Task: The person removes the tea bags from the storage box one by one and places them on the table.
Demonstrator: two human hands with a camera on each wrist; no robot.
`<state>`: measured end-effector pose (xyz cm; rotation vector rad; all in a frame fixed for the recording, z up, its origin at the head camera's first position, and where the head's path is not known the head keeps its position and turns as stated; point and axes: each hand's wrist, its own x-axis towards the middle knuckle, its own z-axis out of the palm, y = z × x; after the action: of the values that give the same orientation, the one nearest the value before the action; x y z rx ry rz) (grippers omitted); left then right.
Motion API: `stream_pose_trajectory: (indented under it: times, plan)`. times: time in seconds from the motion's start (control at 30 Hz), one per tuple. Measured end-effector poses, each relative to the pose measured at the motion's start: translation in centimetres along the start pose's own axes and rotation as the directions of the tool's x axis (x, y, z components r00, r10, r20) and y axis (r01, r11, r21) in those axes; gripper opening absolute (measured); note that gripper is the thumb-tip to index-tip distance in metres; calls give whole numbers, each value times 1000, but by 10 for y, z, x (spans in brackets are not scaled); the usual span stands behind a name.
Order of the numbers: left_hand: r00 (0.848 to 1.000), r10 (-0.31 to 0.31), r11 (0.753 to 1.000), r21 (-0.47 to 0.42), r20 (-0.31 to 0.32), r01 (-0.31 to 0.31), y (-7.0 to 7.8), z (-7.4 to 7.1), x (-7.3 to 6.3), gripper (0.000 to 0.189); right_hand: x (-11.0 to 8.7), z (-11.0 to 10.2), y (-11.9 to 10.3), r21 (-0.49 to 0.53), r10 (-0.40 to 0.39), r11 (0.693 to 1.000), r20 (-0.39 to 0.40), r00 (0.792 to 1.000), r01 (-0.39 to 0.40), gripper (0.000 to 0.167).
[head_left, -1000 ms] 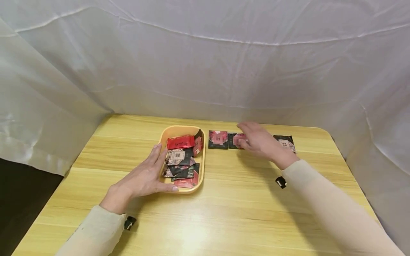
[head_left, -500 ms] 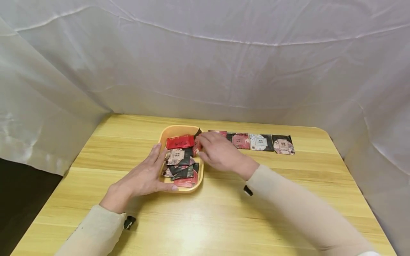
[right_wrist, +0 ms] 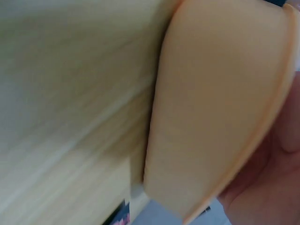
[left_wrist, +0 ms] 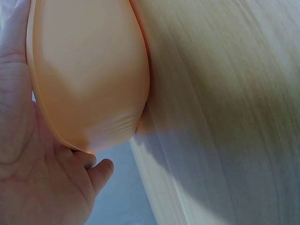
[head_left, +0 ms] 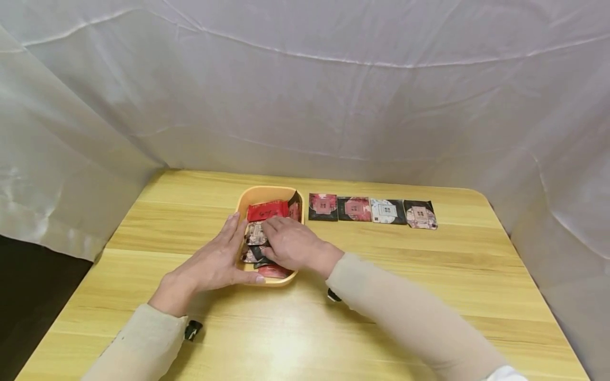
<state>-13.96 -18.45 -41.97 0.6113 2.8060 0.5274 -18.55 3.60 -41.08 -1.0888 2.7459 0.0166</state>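
A yellow-orange plastic tray stands left of the table's middle, holding several flat sachets. A shiny red packet lies at its far end, with black floral sachets nearer. My left hand lies along the tray's left side, fingers extended and thumb on the near rim; the left wrist view shows its palm against the tray wall. My right hand reaches over the right rim, bent fingers touching a floral sachet. Its fingertips are partly hidden, so a grip cannot be made out.
Right of the tray, several sachets lie in a row: a red-and-black one, another red one, a white-and-black one and a pink-and-black one. Pale cloth hangs behind the wood-grain table.
My right hand has moved left from the sachet row, past the tray's right rim and onto the sachets inside. The row is now uncovered. My left hand has stayed by the tray.
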Motion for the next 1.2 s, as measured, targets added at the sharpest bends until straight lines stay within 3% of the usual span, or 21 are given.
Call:
stream_pose_trajectory:
  times: [0.2,0.57,0.87,0.93,1.07,1.2]
  plan:
    - [1000,5,1000,10,-5,-5,-1,1,0,146,4,4,-9,-45,62,997,79,995,-59,72]
    - [1000,3,1000,11,-11,-3,-1,2,1,148,-6,3,-17,-46,28,999,91,995,-24,65]
    - [1000,1,1000,5,-14,-1,-1,1,0,148,-14,-15,-16,-10,0,1000,56,998,1,34]
    - [1000,1,1000,7,-14,-1,-1,1,0,148,-12,-19,-16,15,13,1000,47,999,-13,40]
    - [1000,3,1000,4,-11,-2,-1,1,0,147,-3,-20,-16,50,46,998,46,998,-48,77]
    - [1000,4,1000,3,-10,-4,-1,2,0,146,7,-13,-17,109,84,990,73,994,-92,96]
